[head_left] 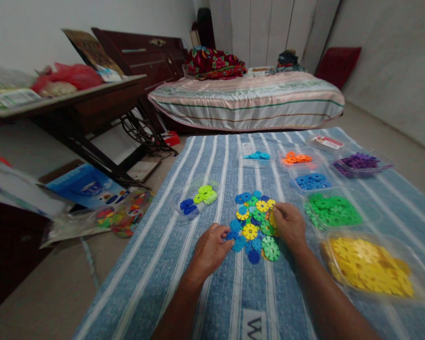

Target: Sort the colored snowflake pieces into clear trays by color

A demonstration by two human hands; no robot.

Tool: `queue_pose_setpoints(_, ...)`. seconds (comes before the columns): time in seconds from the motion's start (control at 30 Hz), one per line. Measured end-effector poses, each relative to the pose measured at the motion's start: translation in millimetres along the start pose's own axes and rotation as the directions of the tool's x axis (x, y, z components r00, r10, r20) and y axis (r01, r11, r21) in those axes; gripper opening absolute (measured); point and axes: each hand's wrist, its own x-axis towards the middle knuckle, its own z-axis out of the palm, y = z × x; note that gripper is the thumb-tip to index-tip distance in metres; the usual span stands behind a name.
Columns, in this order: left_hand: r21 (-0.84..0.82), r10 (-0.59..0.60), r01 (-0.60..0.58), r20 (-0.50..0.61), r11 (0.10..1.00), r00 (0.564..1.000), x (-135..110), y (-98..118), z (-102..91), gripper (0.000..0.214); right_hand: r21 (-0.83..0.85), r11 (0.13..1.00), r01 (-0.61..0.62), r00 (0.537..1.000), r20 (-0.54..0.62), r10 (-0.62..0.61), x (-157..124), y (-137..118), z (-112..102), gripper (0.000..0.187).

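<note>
A loose pile of plastic snowflake discs (254, 222), blue, yellow and green, lies on a blue striped cloth (170, 264). My left hand (210, 250) rests at the pile's left edge, fingers curled and pinching a blue disc. At the pile's right edge is my right hand (289, 225), fingers bent down onto the discs; what they grip is hidden.
Clear tubs hold sorted discs: yellow (370, 269), green (331, 211), blue (311, 181), purple (359, 163), orange (295, 158), light blue (257, 155), and a blue-and-lime lot (197, 199). A bed (248, 101) stands behind, a wooden table (71, 106) at left, bags on the floor (102, 215).
</note>
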Motion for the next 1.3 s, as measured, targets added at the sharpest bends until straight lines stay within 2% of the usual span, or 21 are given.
queue_pose_setpoints(0.17, -0.039, -0.005, 0.005, -0.008, 0.999, 1.000, 3.7, -3.4, 2.0, 0.013, 0.001, 1.000, 0.019, 1.000, -0.011, -0.019, 1.3, -0.6, 0.9, 0.030)
queue_pose_setpoints(0.23, -0.133, -0.027, 0.025, -0.013, 0.991, 1.000, 5.0, -4.7, 2.6, 0.010, 0.003, 1.000, 0.015, 1.000, -0.018, -0.015, 2.1, -2.2, 1.6, 0.029)
queue_pose_setpoints(0.33, -0.317, -0.095, 0.106, 0.051, 0.942, 0.994, 6.8, -4.3, 1.3, 0.015, 0.009, 1.000, 0.008, 1.000, -0.019, -0.008, 3.6, -4.6, 2.9, 0.028)
queue_pose_setpoints(0.4, -0.381, -0.122, 0.146, 0.086, 0.913, 0.989, 7.8, -2.3, -1.5, 0.020, 0.017, 1.000, 0.009, 1.000, -0.019, -0.008, 4.6, -5.5, 3.7, 0.027)
queue_pose_setpoints(0.63, -0.427, -0.231, 0.235, 0.062, 0.873, 0.971, 14.4, 10.0, -11.5, 0.025, 0.026, 0.999, 0.021, 0.999, -0.029, -0.021, 6.2, -5.2, 5.7, 0.024)
queue_pose_setpoints(0.7, -0.448, -0.225, 0.223, 0.051, 0.866, 0.973, 22.7, 17.9, -10.8, 0.024, 0.028, 0.999, 0.024, 0.999, -0.029, -0.024, 6.1, -5.3, 5.7, 0.023)
queue_pose_setpoints(0.8, -0.490, -0.129, 0.143, 0.062, 0.860, 0.990, 45.6, 41.8, -4.0, 0.020, 0.027, 0.999, 0.019, 1.000, -0.020, -0.018, 5.7, -5.3, 5.2, 0.024)
queue_pose_setpoints(0.9, -0.568, -0.003, 0.043, 0.071, 0.822, 0.997, 79.0, 83.8, 9.9, 0.019, 0.026, 1.000, 0.009, 1.000, -0.014, -0.008, 5.0, -4.9, 4.8, 0.024)
queue_pose_setpoints(1.03, -0.719, 0.195, -0.058, 0.110, 0.693, 0.975, 122.6, 145.4, 30.2, 0.016, 0.017, 1.000, -0.003, 1.000, -0.012, 0.003, 4.3, -4.5, 3.9, 0.025)
queue_pose_setpoints(1.1, -0.724, 0.241, -0.109, 0.081, 0.682, 0.967, 135.5, 161.5, 35.4, 0.011, 0.018, 1.000, -0.005, 1.000, -0.011, 0.005, 4.3, -4.7, 3.1, 0.025)
queue_pose_setpoints(1.2, -0.630, 0.241, -0.171, 0.027, 0.758, 0.970, 137.6, 153.9, 33.5, 0.008, 0.017, 1.000, 0.001, 1.000, -0.012, -0.001, 4.5, -5.6, 1.9, 0.025)
queue_pose_setpoints(1.3, -0.491, 0.209, -0.160, 0.047, 0.856, 0.977, 120.1, 116.6, 22.8, 0.003, 0.015, 1.000, -0.002, 1.000, -0.014, 0.002, 4.7, -6.3, 1.2, 0.025)
